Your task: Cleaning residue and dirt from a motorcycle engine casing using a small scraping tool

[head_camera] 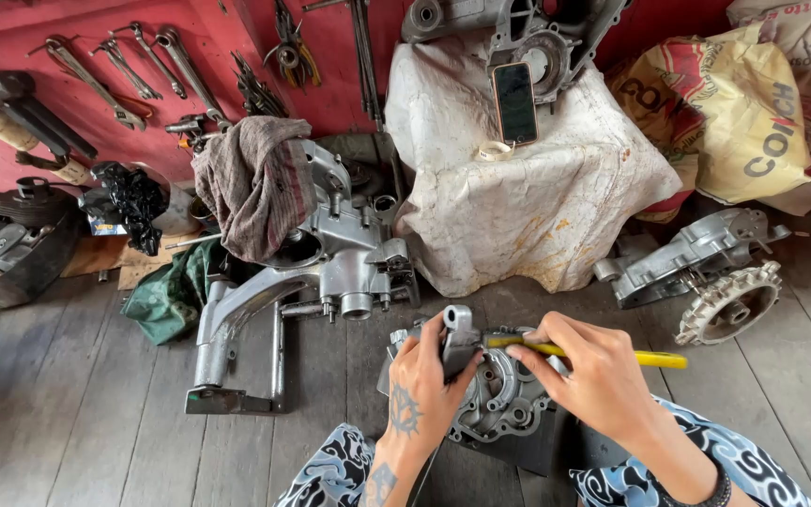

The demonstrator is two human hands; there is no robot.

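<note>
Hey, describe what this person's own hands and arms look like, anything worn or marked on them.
Both arms are bare, with no sleeves or gloves. The left hand has a dark star-like tattoo on its back, with another tattoo lower on the forearm. The right hand is unmarked; a dark beaded bracelet circles that wrist.

I sit on a grey plank floor (77,413), a red wall (11,23) hung with wrenches (157,61) at eleven o'clock, printed sacks (743,113) at one.

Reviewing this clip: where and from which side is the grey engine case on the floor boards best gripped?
Grip the engine case by its raised top lug, from the left, as the left hand does. The lug stands proud, and the right hand works a yellow tool from the right.
</note>
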